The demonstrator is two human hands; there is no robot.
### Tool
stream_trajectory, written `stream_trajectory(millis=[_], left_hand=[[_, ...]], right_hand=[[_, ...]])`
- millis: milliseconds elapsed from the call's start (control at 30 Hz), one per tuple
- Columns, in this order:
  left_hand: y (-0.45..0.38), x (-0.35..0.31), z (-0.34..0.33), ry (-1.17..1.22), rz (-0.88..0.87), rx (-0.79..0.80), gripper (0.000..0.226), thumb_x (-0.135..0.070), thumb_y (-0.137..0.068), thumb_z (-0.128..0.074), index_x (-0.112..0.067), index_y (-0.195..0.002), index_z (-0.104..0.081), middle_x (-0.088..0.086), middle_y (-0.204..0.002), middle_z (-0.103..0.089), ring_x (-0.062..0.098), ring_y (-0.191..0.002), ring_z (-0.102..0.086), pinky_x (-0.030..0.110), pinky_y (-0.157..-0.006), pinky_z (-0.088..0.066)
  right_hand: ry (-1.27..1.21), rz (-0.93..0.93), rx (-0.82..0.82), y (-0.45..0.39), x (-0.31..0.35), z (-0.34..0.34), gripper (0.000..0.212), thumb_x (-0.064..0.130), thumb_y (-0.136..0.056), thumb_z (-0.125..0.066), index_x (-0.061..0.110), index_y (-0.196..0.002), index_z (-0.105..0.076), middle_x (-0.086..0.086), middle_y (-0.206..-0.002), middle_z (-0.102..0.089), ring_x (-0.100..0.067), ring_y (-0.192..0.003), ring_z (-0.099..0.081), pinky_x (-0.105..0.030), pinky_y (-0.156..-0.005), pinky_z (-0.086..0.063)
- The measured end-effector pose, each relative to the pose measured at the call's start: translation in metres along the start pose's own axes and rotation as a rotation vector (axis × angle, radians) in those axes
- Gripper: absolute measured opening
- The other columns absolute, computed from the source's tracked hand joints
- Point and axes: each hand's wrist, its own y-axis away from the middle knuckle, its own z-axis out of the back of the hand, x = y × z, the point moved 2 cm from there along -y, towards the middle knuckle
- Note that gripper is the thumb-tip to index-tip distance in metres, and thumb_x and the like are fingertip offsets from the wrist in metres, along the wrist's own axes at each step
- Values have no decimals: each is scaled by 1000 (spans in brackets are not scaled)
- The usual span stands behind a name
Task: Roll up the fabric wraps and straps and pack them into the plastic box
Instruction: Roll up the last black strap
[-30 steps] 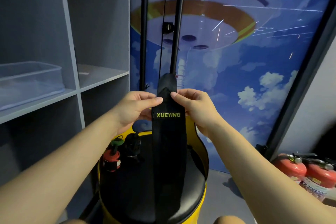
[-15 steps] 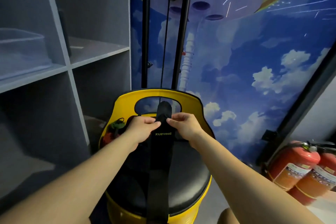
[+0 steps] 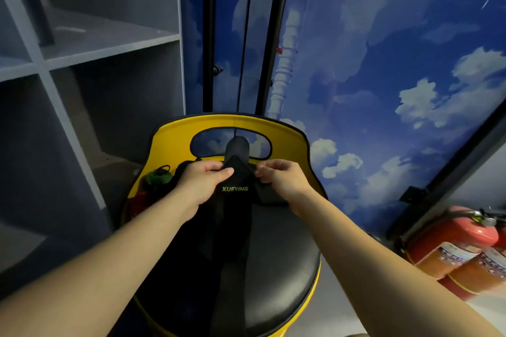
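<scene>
From your head camera, the black strap [image 3: 235,216] runs lengthwise away from you across the black seat of the yellow stool [image 3: 284,262], its rounded far end pointing at the stool's back cutout. Your left hand [image 3: 201,182] pinches the strap's left edge near the top; your right hand [image 3: 283,179] pinches its right edge. Yellow-green lettering between your hands reads "XUEYING". Red fire extinguishers [image 3: 454,249] stand at your right.

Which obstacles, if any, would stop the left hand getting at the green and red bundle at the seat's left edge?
Probably none. The left hand pinches the black strap, and the bundle lies just beside its wrist with nothing between; it would need to let go first.
</scene>
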Motion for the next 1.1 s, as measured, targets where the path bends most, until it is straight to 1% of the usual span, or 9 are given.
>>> stream_trajectory(millis=[200,267,367,467,633,700,900,967,1100], left_hand=[[-24,17,-12,34,0,-5,28,-26,-86,-80,-16,-111,-74,0,-102,-76,19,-98,-71,42,-96,-57],[-32,22,-18,53,9,-6,12,-24,-87,-79,-23,-98,-73,-2,-98,-75,17,-95,-71,36,-89,-58],[-41,30,-26,69,3,-5,15,-24,-89,-77,-33,-86,-66,-7,-93,-73,11,-90,-68,27,-79,-54],[-51,41,-32,74,22,7,10,-24,-89,-77,-31,-85,-70,-5,-90,-76,14,-91,-71,31,-83,-56],[-70,53,-40,104,36,22,13,-21,-90,-76,-30,-82,-71,-10,-77,-77,10,-84,-72,25,-72,-54],[-74,54,-42,102,50,30,7,-22,-89,-76,-28,-87,-73,-7,-82,-78,12,-86,-73,27,-76,-56],[-76,55,-40,108,68,31,12,-22,-89,-77,-30,-86,-70,-4,-91,-76,11,-88,-71,24,-75,-54],[-73,53,-36,104,60,15,13,-22,-90,-76,-31,-86,-68,-5,-91,-75,10,-88,-70,23,-73,-53],[-63,41,-23,108,60,-20,18,-26,-88,-78,-19,-104,-76,0,-95,-78,19,-92,-74,41,-89,-60]], right_hand=[[241,-146,-91,-43,-70,23,3,23,-92,-71,23,-94,-73,-4,-96,-76,-23,-88,-70,-39,-82,-58],[295,-178,-87,-53,-91,26,12,24,-91,-72,21,-103,-74,-3,-102,-74,-20,-90,-69,-34,-81,-57],[332,-214,-96,-66,-114,27,24,25,-91,-73,18,-114,-72,-3,-111,-72,-18,-102,-65,-31,-87,-52],[355,-234,-118,-81,-131,26,36,26,-90,-74,15,-124,-67,-4,-119,-69,-22,-114,-63,-37,-99,-51],[389,-222,-141,-109,-142,25,57,22,-93,-70,14,-145,-50,-6,-137,-61,-26,-127,-57,-37,-105,-48],[432,-233,-132,-118,-147,22,60,23,-93,-70,14,-148,-47,-8,-139,-60,-27,-128,-56,-38,-105,-48],[453,-249,-133,-122,-152,15,32,26,-90,-75,18,-120,-67,-8,-113,-68,-24,-105,-64,-34,-87,-52],[362,-258,-146,-120,-147,14,37,28,-88,-77,11,-119,-69,-7,-113,-69,-27,-107,-66,-37,-90,-55],[121,-203,-124,-113,-113,19,23,21,-88,-78,7,-104,-73,-7,-101,-76,-26,-95,-73,-41,-82,-62]])
